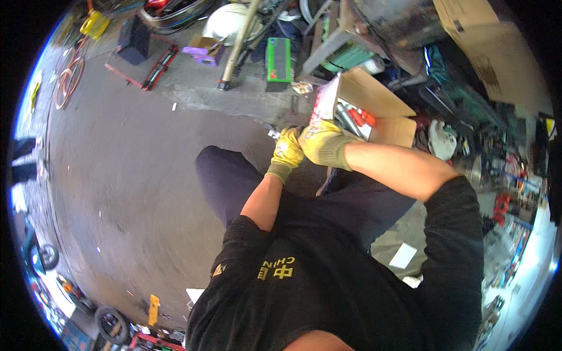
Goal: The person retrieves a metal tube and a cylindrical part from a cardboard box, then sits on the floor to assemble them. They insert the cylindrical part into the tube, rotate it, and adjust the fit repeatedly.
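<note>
Both my hands wear yellow gloves with greenish cuffs and meet in front of my knees. My left hand [287, 148] is closed, fingers curled away from view. A small silvery piece [273, 134] shows just beyond its fingers; what the hand grips is hidden. Pressed close beside it, my right hand [323, 142] is also closed, its back covering whatever lies in it. Right behind that hand stands an open cardboard box [383, 100]. Inside the box lie a grey tube [349, 121] and red-and-white pieces [364, 115]. Whether my right hand touches the box I cannot tell.
Beyond my hands stand a green-and-black box [278, 61], a long pale pole [239, 47] and a purple carton [203, 50]. A red metal frame [153, 73] lies farther left. Cluttered metalwork and a large cardboard sheet [489, 47] fill the right. Tyres [112, 324] lie lower left.
</note>
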The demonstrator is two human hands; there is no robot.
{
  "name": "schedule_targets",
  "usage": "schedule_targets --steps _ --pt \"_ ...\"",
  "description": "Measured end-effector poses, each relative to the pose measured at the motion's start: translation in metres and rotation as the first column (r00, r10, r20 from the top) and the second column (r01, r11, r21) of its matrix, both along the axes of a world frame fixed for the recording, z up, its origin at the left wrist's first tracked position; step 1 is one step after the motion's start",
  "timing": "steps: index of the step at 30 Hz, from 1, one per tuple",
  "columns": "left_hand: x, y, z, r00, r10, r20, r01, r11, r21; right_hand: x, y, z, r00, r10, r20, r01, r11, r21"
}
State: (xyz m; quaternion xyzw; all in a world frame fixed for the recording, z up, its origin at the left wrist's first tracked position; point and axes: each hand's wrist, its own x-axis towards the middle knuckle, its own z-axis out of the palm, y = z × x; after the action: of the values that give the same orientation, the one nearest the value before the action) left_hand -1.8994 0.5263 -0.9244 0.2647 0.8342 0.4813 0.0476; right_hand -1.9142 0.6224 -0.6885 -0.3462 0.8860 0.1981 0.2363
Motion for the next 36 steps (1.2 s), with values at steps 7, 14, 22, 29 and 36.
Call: schedule_targets --steps 7,14,22,29,36 --pt "-0.023 0.035 0.01 0.998 -0.045 -0.034 0.047 0.997 0.066 -0.027 0.039 -0.072 0.93 -0.364 0.059 0.366 0.931 -0.019" --pt "-0.027 0.014 -0.03 0.987 -0.041 -0.154 0.032 0.998 -0.059 -0.044 -0.004 0.032 0.931 -0.34 0.134 0.308 0.927 0.213" --pt "-0.02 0.014 -0.023 0.99 -0.121 -0.069 0.12 0.992 -0.024 -0.02 -0.002 0.02 0.955 -0.28 0.093 0.269 0.956 0.117" --pt "-0.027 -0.011 -0.047 0.997 0.036 -0.071 -0.026 0.99 0.142 -0.048 -0.048 -0.009 0.935 -0.314 0.165 0.31 0.949 0.051" --pt "-0.038 0.005 -0.012 0.999 -0.003 0.05 0.005 1.0 -0.031 -0.058 -0.021 0.053 0.966 -0.18 0.184 0.138 0.966 0.22"
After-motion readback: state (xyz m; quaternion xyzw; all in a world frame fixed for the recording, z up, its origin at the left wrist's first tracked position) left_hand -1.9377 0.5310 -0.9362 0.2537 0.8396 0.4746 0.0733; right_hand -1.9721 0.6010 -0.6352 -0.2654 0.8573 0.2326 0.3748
